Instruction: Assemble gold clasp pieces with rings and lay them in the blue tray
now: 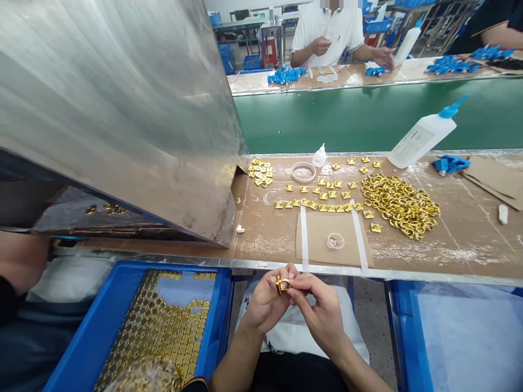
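Metal hood [122,109] looms at left | blue tray [224,294] of flat gold pieces [163,321] below it | left hand [265,305] and right hand [321,307], fingers of both pinching one gold ring [285,283], just short of the worktop [265,234] | clear dish [335,242] on cardboard sheet [310,223] beyond | heap of rings [402,207] farther right

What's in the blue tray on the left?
Rows of gold pieces on a pale sheet, and a clear bag of gold things. What's under the sheet and bag is hidden.
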The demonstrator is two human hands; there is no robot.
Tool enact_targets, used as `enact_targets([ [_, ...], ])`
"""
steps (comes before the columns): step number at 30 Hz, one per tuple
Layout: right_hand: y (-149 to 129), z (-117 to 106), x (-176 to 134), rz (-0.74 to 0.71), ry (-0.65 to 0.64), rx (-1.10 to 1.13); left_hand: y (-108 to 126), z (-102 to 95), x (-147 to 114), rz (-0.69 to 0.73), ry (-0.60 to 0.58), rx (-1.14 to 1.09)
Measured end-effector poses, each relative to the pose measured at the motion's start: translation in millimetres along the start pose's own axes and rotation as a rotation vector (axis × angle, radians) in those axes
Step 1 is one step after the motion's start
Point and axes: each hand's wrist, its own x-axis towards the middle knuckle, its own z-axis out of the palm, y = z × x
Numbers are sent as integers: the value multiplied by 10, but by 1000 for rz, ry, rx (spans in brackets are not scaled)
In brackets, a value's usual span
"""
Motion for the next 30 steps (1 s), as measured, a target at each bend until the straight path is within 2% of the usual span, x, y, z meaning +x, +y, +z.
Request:
enact_targets([
  [9, -24, -1, 42, -96, 31, -53, -39, 67, 26, 16, 84, -56],
  [19, -45, 12, 66, -120, 16, -64, -24, 69, 32, 13, 69, -39],
  [30, -7, 49, 42, -101, 27, -80, -65, 83, 40, 19, 120, -75],
])
